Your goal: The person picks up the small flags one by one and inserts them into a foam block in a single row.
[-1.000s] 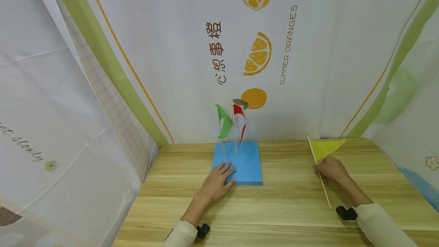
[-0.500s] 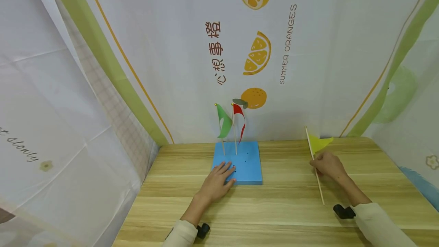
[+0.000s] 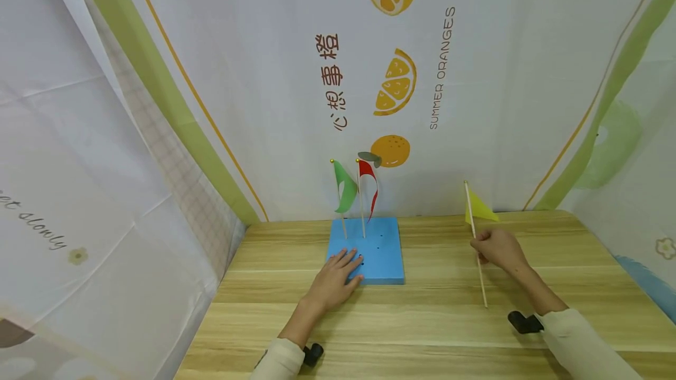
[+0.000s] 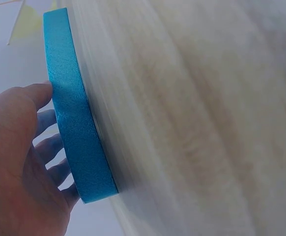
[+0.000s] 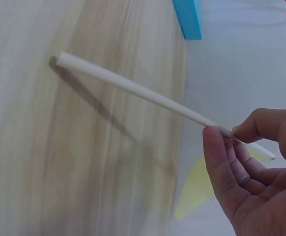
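Observation:
A blue foam board lies flat on the wooden table, with small holes in its top. My left hand rests on its front left part, fingers spread; the left wrist view shows the thumb at the edge of the board. Standing in the board's back left are a green flag and a red flag. To the right, my right hand pinches the stick of a yellow flag between thumb and fingers. In the right wrist view the bare lower end of the stick slants away from the fingertips.
The wooden table ends at a white curtain printed with oranges, which hangs behind it. More printed cloth hangs at left and right. A small black device sits at the right wrist, another black device at the left.
My right hand has moved a little left with the yellow flag, whose stick has turned more upright in the head view. My left hand has stayed on the board.

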`<action>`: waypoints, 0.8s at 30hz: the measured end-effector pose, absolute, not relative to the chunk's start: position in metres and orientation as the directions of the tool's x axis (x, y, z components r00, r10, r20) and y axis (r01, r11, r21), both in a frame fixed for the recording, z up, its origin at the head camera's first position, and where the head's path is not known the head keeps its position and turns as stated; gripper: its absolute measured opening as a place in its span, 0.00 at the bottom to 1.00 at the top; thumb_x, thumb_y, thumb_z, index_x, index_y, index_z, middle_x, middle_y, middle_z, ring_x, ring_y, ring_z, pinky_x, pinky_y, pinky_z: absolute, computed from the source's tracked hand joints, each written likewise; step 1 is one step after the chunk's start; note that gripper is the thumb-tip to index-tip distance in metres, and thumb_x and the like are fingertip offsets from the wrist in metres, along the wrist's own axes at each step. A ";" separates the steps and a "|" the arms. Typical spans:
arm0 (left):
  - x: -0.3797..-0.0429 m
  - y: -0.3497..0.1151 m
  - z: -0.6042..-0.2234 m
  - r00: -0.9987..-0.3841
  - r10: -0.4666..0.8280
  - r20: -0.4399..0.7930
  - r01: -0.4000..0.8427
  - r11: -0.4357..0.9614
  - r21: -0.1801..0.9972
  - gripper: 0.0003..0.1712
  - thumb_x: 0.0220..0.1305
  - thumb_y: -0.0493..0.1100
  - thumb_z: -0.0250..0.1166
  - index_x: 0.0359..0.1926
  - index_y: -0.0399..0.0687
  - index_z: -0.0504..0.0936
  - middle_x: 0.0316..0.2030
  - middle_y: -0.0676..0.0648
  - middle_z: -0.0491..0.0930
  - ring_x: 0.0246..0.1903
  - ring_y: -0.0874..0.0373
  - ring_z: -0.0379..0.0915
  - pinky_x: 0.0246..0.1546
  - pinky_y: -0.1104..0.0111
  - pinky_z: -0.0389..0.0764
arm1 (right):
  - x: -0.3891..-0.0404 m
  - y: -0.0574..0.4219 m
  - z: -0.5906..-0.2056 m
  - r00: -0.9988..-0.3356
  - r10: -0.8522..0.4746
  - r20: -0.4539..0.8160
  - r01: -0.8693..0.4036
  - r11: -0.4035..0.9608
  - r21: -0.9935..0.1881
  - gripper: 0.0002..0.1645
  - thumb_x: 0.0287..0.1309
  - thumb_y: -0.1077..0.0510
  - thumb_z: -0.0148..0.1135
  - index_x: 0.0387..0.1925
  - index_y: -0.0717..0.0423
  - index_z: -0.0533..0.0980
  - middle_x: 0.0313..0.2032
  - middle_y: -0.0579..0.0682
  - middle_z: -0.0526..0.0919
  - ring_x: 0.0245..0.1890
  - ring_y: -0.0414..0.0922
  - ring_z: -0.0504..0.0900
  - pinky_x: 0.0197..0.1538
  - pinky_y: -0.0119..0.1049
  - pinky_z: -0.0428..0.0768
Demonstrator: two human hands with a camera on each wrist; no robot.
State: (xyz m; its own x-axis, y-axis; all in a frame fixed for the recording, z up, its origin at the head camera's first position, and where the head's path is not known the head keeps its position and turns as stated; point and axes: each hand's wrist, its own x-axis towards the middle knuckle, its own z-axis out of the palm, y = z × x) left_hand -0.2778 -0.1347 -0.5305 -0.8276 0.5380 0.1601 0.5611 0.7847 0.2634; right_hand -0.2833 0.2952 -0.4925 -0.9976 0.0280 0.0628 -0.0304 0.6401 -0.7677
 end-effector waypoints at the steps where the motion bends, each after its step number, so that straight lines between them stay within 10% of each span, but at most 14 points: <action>1: -0.278 -0.135 -0.531 -0.827 0.539 0.162 0.562 0.784 0.263 0.32 0.82 0.55 0.58 0.79 0.50 0.71 0.81 0.44 0.65 0.82 0.41 0.57 0.81 0.42 0.63 | -0.284 0.294 -0.492 -0.997 0.030 0.066 -0.031 0.639 -0.768 0.15 0.68 0.61 0.58 0.32 0.70 0.83 0.22 0.53 0.86 0.24 0.46 0.89 0.30 0.39 0.90; 9: -0.278 -0.135 -0.531 -0.826 0.540 0.164 0.564 0.785 0.256 0.32 0.82 0.55 0.58 0.79 0.50 0.71 0.81 0.44 0.65 0.82 0.41 0.57 0.81 0.42 0.63 | -0.284 0.281 -0.483 -0.998 0.031 0.049 -0.023 0.565 -0.825 0.15 0.71 0.62 0.58 0.42 0.75 0.79 0.37 0.70 0.87 0.29 0.44 0.89 0.36 0.44 0.94; 24: -0.279 -0.135 -0.532 -0.824 0.544 0.157 0.566 0.785 0.251 0.32 0.82 0.55 0.58 0.79 0.50 0.71 0.81 0.44 0.64 0.82 0.41 0.57 0.80 0.42 0.64 | -0.288 0.257 -0.469 -0.997 0.031 0.073 -0.047 0.514 -0.857 0.16 0.73 0.61 0.58 0.47 0.75 0.78 0.42 0.71 0.86 0.31 0.44 0.90 0.39 0.43 0.94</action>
